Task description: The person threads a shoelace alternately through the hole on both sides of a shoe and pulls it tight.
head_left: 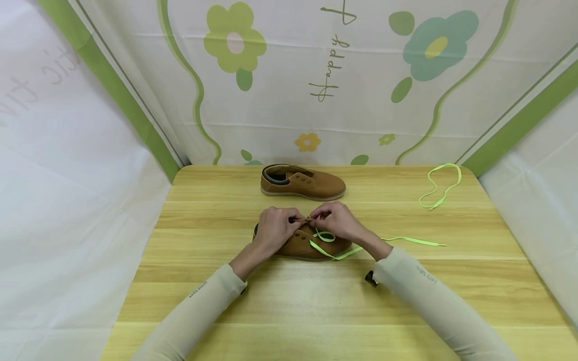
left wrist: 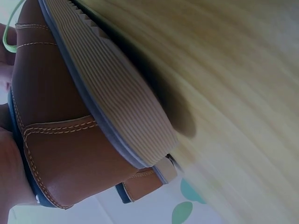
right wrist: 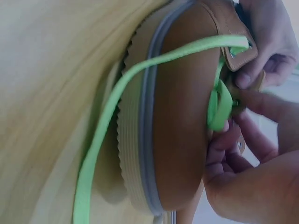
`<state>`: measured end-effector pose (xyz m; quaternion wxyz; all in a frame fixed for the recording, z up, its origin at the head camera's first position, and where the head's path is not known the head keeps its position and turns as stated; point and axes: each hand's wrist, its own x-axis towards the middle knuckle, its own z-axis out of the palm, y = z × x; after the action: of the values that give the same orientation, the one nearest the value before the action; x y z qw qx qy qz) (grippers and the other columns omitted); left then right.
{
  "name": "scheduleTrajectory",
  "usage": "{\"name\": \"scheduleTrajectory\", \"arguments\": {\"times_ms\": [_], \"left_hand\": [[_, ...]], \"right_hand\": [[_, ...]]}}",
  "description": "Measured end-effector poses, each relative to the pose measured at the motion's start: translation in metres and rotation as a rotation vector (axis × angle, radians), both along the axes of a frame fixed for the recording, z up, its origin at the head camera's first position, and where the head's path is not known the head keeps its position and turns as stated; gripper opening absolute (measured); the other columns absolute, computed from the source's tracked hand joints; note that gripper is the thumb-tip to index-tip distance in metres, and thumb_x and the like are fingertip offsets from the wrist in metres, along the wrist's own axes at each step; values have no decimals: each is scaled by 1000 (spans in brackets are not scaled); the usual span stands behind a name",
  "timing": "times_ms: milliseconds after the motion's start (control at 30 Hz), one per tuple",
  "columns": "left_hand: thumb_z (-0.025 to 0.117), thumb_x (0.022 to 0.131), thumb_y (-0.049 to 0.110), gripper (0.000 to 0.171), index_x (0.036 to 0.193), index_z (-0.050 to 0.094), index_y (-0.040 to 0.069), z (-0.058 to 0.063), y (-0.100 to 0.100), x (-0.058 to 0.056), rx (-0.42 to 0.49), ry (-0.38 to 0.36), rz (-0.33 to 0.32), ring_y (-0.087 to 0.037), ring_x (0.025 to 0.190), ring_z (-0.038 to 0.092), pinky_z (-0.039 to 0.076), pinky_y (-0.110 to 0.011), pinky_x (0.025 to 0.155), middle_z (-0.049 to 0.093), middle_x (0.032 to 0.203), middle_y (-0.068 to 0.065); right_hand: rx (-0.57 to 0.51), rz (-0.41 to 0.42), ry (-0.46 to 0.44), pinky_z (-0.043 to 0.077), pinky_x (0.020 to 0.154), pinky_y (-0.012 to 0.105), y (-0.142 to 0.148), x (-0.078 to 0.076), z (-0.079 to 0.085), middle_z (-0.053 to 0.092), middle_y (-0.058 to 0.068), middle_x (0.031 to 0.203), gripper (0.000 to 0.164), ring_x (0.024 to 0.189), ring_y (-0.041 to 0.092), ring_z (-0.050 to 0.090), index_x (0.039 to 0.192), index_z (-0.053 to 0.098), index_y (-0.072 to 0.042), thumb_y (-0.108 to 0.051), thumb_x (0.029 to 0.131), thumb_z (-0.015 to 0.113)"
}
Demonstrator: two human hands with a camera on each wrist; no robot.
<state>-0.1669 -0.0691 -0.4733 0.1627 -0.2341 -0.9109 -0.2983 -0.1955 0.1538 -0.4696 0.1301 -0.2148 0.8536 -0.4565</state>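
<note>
A brown leather shoe lies on the table, toe to the right. My left hand reaches over its opening and pinches the far eyelet flap between thumb and fingers. Close against those fingertips, my right hand pinches the neon green shoelace at an eyelet of that flap; the lace's tip is hidden by the fingers. The lace also passes through a front eyelet on the near flap, and its long end trails rightward across the table. In the left wrist view, the shoe's heel fills much of the picture.
A matching brown shoe without a lace stands behind, toe to the right. Another neon green shoelace lies looped near the table's far right corner. Printed white curtains enclose the wooden table.
</note>
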Motion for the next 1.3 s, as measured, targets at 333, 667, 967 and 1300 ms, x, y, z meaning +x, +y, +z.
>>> {"name": "scheduleTrajectory", "arguments": {"times_ms": [333,667,967,1300], "left_hand": [[88,84,2,15,87,86,17,-1,-2,-1,-46,20,-26,-11,63,71,56,-31,57,80,81,3],[87,85,2,17,88,86,18,0,-2,-1,-42,22,-37,-8,57,65,49,-27,52,81,82,4],[87,87,5,14,89,86,18,1,-3,0,-20,-8,-30,-4,54,53,43,-23,51,80,82,4],[88,88,13,7,94,86,17,-3,-3,1,10,9,-33,-14,70,76,58,-32,59,81,87,2]], "right_hand": [[-33,-20,-113,55,77,31,0,-4,3,79,6,106,15,92,18,68,105,84,-8,-17,100,75],[-210,-170,-131,57,69,26,-5,1,-1,78,19,101,20,84,16,70,110,74,8,-9,106,65],[-491,-242,-319,64,82,33,12,-3,1,79,21,100,26,84,17,78,118,60,27,5,104,62],[-593,-339,-346,61,92,40,40,-7,5,80,8,98,16,87,19,79,113,60,19,5,104,62]]}}
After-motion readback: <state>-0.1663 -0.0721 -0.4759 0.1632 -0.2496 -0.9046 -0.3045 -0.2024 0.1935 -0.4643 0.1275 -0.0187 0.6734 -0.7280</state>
